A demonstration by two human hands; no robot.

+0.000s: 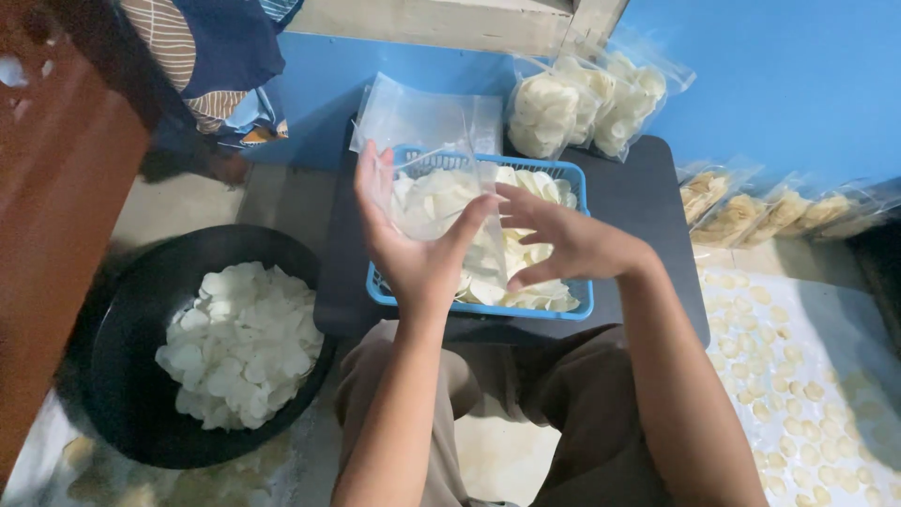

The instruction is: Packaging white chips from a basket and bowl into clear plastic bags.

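Cupping a clear bag [449,202], left hand [413,249] meets right hand [563,239].

1. Clear plastic bag [441,202] of white chips, held in my hands over the blue basket.
2. Filled clear bags [587,99] leaning on the blue wall.
3. More filled bags [779,211] lined up at right, brownish chips inside.
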